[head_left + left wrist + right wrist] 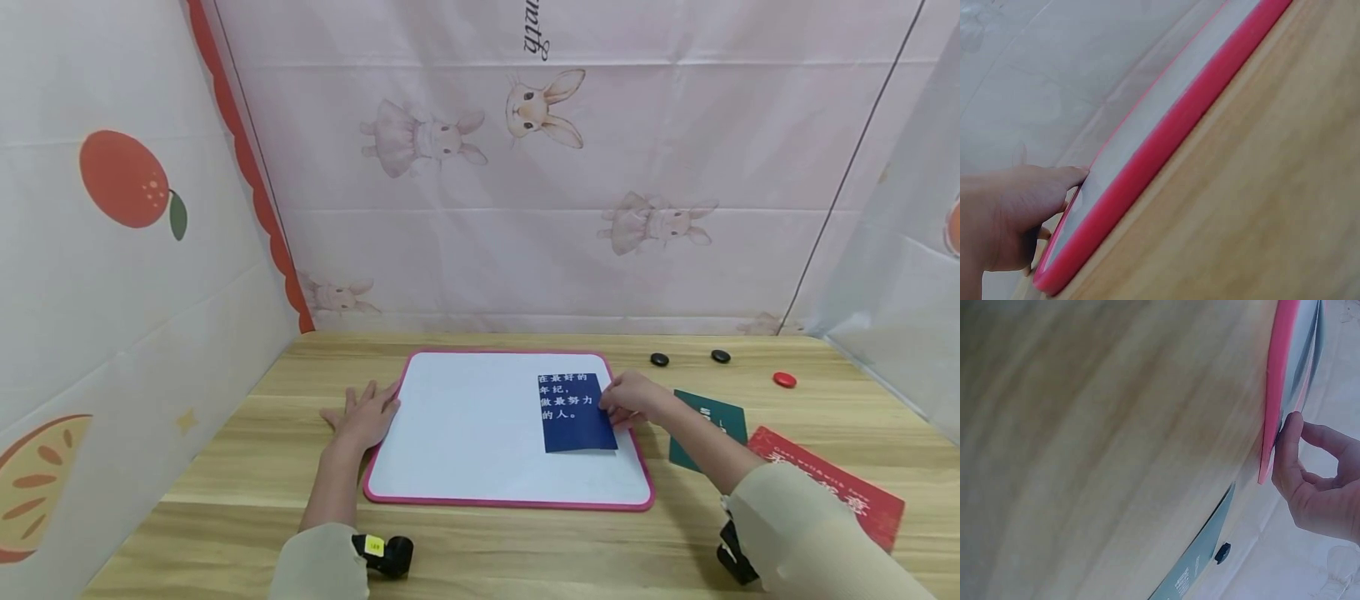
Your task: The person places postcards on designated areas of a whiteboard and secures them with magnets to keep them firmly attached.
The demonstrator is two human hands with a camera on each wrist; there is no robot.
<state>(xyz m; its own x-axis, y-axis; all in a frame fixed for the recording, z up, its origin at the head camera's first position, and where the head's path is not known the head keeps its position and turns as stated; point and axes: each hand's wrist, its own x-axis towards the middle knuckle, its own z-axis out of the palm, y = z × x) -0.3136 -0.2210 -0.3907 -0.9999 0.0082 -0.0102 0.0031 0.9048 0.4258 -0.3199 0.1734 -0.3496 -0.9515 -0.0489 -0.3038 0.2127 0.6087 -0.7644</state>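
A whiteboard (465, 425) with a pink frame lies flat on the table. Against its left edge rests my left hand (367, 419), fingers spread on the wood and thumb at the rim. In the left wrist view, that thumb touches the pink frame (1147, 156). On the board's right part is a dark blue card (577, 429) with white Chinese writing, its lower edge slightly raised. My right hand (633, 398) pinches the card's right edge between thumb and fingers. The right wrist view shows the bent fingers of the right hand (1319, 481) just over the pink frame.
Right of the board lie a green card (731, 417) and a red card (873, 500), the latter partly under the right sleeve. Two black round magnets (659, 359) and a red one (784, 380) sit farther back. A printed curtain (480, 267) closes off the table's far side.
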